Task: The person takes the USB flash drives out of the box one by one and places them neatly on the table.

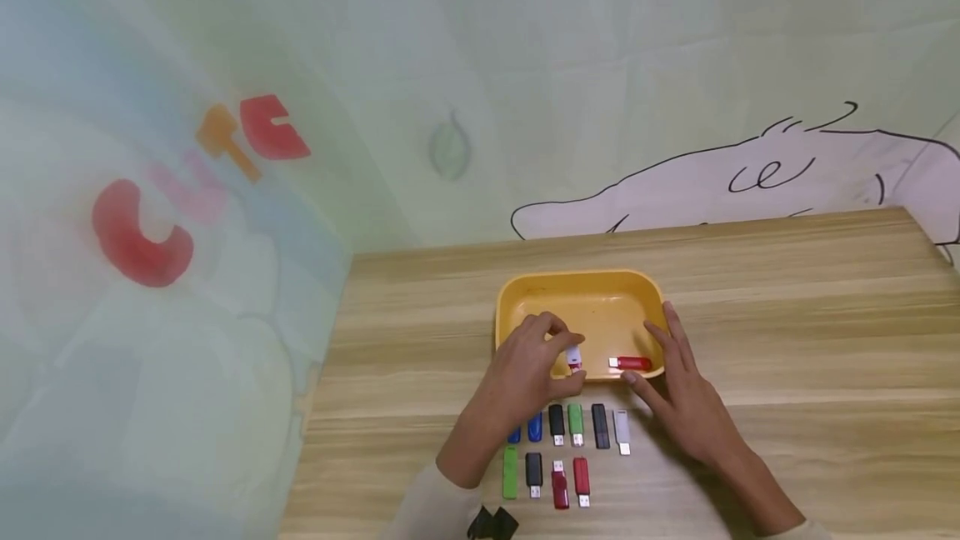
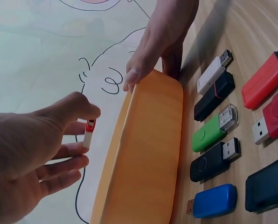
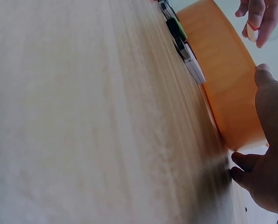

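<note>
My left hand (image 1: 521,369) pinches a white and red USB flash drive (image 2: 88,134) between thumb and fingers, above the near side of a yellow-orange plastic tray (image 1: 592,307). My right hand (image 1: 693,411) rests at the tray's near right corner. Its thumb touches the near rim, and its extended fingers lie along the right side. Inside the tray, close to that corner, lies a red USB flash drive (image 1: 633,363) with a pale connector. The left hand hides part of the tray's near left.
Two rows of USB flash drives lie on the wood-grain table (image 1: 787,340) before the tray. The nearer row includes a light green drive (image 1: 510,473) and a red drive (image 1: 582,477); the other has a grey drive (image 1: 622,427). A printed cloth (image 1: 450,65) hangs behind the table.
</note>
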The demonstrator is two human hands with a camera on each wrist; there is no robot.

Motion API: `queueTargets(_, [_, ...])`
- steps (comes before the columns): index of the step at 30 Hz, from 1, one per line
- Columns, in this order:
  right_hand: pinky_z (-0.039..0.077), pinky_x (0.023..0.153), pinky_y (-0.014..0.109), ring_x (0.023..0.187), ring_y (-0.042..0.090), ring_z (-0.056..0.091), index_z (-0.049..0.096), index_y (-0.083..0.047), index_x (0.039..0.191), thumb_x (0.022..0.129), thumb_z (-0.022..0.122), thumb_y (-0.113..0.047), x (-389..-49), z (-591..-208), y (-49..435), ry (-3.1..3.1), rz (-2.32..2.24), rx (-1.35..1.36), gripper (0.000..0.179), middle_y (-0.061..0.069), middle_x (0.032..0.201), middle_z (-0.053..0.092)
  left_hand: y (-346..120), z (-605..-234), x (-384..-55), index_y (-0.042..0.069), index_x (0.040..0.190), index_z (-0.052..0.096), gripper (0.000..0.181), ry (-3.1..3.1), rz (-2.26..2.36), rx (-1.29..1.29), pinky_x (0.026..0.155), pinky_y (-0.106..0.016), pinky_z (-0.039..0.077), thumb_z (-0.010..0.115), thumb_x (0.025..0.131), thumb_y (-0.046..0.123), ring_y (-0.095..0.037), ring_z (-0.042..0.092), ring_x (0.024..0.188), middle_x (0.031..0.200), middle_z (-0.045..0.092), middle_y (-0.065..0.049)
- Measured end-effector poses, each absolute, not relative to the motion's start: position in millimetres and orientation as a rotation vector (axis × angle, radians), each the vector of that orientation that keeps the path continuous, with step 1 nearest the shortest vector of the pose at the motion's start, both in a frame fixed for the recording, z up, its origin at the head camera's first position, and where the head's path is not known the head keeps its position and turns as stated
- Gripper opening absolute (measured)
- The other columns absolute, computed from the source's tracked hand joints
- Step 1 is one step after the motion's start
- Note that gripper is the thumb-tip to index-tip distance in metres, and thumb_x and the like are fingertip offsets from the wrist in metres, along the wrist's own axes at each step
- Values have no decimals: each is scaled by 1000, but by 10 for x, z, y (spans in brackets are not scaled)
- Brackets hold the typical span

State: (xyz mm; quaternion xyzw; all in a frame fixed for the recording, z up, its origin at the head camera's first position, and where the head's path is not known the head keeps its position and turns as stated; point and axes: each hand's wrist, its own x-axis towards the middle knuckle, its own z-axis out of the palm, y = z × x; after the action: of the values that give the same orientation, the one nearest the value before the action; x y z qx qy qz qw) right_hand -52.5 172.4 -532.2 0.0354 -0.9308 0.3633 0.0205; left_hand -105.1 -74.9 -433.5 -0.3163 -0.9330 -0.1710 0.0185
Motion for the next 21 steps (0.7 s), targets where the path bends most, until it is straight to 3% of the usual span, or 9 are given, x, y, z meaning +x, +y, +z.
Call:
queueTargets(15, [51, 98, 74, 138, 56, 51, 22, -17, 168, 106, 61, -49, -530, -5325, 1723, -2888, 1132, 115, 80, 0, 180, -11, -805, -4328, -870, 22, 127, 78, 41, -2869, -597, -1126, 99, -22, 53, 82, 93, 43, -16, 61, 116, 124, 68, 2])
queueTargets(21, [53, 96, 72, 134, 55, 55, 22, -17, 168, 106, 61, -49, -532, -5327, 1723, -2888, 1125, 121, 80, -1, 180, -11, -818, -4321, -815, 21, 126, 78, 41, -2839, -599, -1159, 93, -20, 52, 82, 92, 44, -16, 62, 113, 121, 68, 3])
